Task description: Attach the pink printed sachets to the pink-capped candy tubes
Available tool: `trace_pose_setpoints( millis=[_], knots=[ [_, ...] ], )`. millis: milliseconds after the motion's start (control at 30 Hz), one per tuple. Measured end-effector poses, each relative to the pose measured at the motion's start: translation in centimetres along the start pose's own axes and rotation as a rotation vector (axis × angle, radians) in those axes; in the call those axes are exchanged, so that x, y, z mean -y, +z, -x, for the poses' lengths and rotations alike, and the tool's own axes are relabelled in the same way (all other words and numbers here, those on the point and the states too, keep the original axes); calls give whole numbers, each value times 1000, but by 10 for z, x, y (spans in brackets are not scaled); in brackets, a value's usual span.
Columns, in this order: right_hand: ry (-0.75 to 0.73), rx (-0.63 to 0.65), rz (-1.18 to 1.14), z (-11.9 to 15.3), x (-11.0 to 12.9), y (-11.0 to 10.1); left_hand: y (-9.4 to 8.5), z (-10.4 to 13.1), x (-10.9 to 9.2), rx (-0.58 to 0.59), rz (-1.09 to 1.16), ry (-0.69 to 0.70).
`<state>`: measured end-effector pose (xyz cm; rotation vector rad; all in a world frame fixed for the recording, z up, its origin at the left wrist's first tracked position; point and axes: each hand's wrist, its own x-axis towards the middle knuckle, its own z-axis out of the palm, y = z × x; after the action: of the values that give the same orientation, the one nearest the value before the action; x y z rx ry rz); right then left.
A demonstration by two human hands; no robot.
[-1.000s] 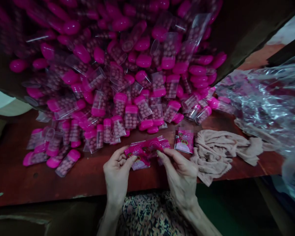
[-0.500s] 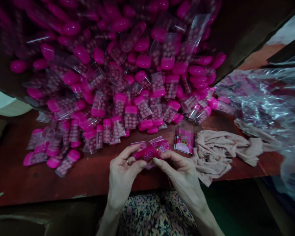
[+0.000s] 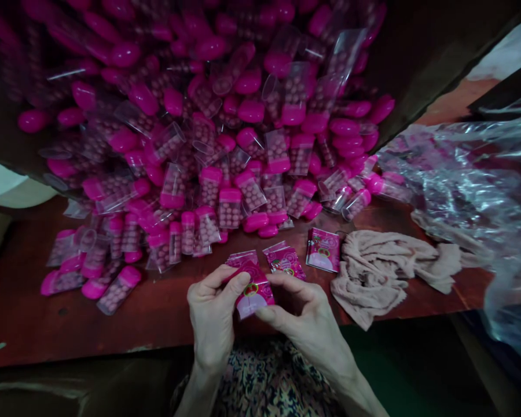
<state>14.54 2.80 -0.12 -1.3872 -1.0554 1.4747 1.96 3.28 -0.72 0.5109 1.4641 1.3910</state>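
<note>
One pink card (image 3: 255,295) is pinched above the bench (image 3: 165,313) by your left hand (image 3: 212,313) and right hand (image 3: 310,318); capped tubes (image 3: 230,208) crowd behind (a crumpled cloth (image 3: 373,272) and stacked cards (image 3: 323,250) lie rightward).

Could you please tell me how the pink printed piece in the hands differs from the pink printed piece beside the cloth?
The held piece is pinched by the left hand, with the right hand at its edge; the other piece lies on the table. Fingers partly cover the held piece; the other's printed face is uncovered. Both are pink with a pale lower area.
</note>
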Motion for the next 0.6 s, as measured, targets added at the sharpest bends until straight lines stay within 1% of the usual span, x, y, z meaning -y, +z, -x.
trace_pose_setpoints(
  millis=[67, 167, 267, 333, 433, 500, 600],
  knots=[
    [16, 39, -34, 1, 2, 0, -1, 0, 0, 18, 14, 38],
    [45, 97, -110, 2, 5, 0, -2, 0, -1, 77, 25, 69],
    [75, 46, -128, 3, 4, 3, -2, 2, -2, 79, 57, 63],
    [65, 8, -116, 3, 2, 5, -2, 4, -3, 83, 103, 50],
    [9, 29, -50, 3, 1, 5, -4, 2, -4, 103, 146, 52],
    [-77, 26, 44, 2, 1, 2, -6, -1, -4, 54, 151, 77],
    [-251, -80, 208, 1, 2, -4, -8, -7, -3, -93, 170, 86]
  ],
)
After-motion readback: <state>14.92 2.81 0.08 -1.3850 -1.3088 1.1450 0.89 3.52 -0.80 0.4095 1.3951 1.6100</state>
